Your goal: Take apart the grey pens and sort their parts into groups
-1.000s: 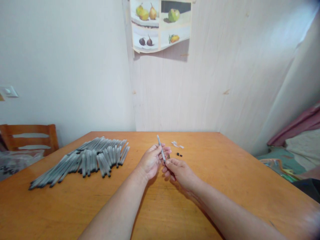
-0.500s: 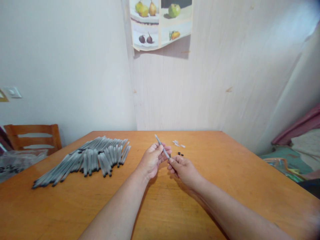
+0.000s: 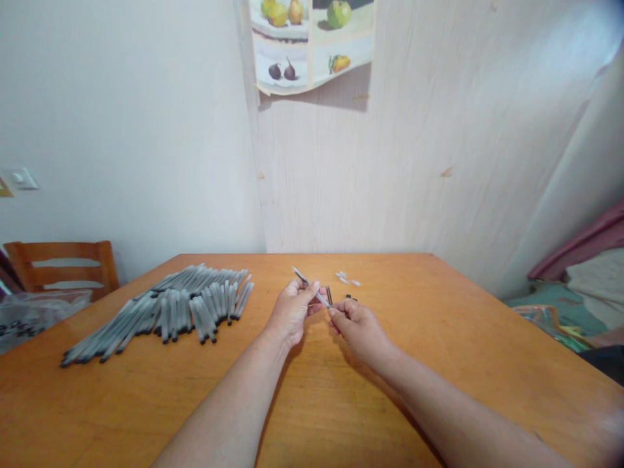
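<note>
"Where's the pen point(image 3: 322, 299)?"

"Between the two hands, above the table point(image 3: 302, 409), tilted, with its pointed end up and to the left."

"And the hands?"

"The left hand point(image 3: 291, 313) pinches its middle between thumb and fingers. The right hand point(image 3: 359, 327) has thumb and fingers closed on the lower end."

"What's dark beside them?"

"Thin sticks point(image 3: 328, 296), between the hands. I can't tell whether a hand holds them."

"Anything else near?"

"White bits point(image 3: 343, 278) lie beyond the right hand, with black bits point(image 3: 351, 298) closer, partly hidden by it. Left of the left hand is a pile point(image 3: 178, 311) of pens, mostly black ends nearest."
</note>
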`<state>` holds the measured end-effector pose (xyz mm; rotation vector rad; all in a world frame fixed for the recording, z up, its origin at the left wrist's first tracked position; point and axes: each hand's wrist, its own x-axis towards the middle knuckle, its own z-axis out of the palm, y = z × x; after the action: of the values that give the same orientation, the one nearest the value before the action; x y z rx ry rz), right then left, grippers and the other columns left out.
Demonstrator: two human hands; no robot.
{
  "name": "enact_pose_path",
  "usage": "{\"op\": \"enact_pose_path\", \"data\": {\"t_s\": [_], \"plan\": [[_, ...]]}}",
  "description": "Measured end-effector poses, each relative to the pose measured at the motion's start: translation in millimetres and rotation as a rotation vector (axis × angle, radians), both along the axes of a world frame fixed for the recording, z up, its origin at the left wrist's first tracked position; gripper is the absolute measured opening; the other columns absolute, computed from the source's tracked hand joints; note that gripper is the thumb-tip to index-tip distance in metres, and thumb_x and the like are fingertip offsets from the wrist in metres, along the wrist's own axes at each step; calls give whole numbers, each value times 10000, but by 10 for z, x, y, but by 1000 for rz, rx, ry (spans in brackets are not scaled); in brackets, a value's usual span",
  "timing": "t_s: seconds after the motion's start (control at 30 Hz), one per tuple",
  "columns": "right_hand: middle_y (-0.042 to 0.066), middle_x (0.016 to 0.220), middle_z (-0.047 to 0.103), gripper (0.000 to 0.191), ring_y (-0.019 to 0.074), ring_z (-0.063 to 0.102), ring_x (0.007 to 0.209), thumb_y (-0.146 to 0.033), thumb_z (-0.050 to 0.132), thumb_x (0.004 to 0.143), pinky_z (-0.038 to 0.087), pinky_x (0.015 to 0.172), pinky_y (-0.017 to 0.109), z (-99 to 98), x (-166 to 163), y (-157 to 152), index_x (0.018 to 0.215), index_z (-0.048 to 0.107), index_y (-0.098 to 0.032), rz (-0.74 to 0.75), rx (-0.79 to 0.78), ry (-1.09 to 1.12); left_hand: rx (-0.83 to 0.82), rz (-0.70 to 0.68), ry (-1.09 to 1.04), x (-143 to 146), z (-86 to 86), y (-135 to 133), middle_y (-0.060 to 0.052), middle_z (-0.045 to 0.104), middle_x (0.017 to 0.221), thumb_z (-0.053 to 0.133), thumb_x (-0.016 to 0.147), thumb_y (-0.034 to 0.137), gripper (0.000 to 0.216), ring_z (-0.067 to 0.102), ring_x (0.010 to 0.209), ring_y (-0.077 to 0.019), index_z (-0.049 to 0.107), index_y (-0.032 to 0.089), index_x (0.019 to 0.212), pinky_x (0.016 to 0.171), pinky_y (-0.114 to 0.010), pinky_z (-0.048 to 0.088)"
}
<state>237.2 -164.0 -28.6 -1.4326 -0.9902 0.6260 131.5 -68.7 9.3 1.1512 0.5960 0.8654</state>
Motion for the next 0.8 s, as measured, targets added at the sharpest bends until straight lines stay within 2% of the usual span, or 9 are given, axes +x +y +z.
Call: {"op": "enact_pose_path", "data": {"t_s": [0.13,0.23,0.4,0.53,0.63,0.8], "plan": [[-24,583,545,290,90,447,466,-467,611,792,359,463,228,5,5,6,743,540,-191,60,-16,165,-26,-150,-28,-23,0,4,-104,716,973,677,842,334,262,694,805,-162,562,175,1015,694,-268,539],[-27,591,544,314,88,435,460,-492,616,776,341,452,224,15,17,0,753,533,-190,87,-13,220,-29,-221,-37,-31,-6,7,-104,716,972,672,843,303,290,690,826,-163,580,174,1086,730,-280,536],[-28,567,523,255,99,430,488,-433,606,796,325,477,232,24,34,-15,744,557,-188,25,2,28,24,-174,29,-22,-30,20,-73,706,882,708,810,324,220,648,731,-104,600,150,891,658,-199,497],[-33,571,503,199,105,416,523,-369,635,776,305,491,235,35,21,-18,727,557,-193,-47,53,-102,23,-124,49,-13,-41,18,-49,693,806,720,796,333,235,615,647,-82,587,150,859,604,-179,479],[-37,570,509,255,99,418,506,-416,661,766,298,478,230,62,4,-25,733,537,-195,-28,41,-36,9,-99,25,-13,-38,13,-51,696,805,739,779,327,245,617,637,-82,588,150,856,601,-181,485],[13,636,594,433,103,492,476,-602,522,839,291,427,222,66,-20,-45,817,565,-172,141,-33,245,-15,-73,16,-11,-29,12,-58,699,807,748,776,313,237,627,637,-86,598,147,854,606,-187,503]]}}
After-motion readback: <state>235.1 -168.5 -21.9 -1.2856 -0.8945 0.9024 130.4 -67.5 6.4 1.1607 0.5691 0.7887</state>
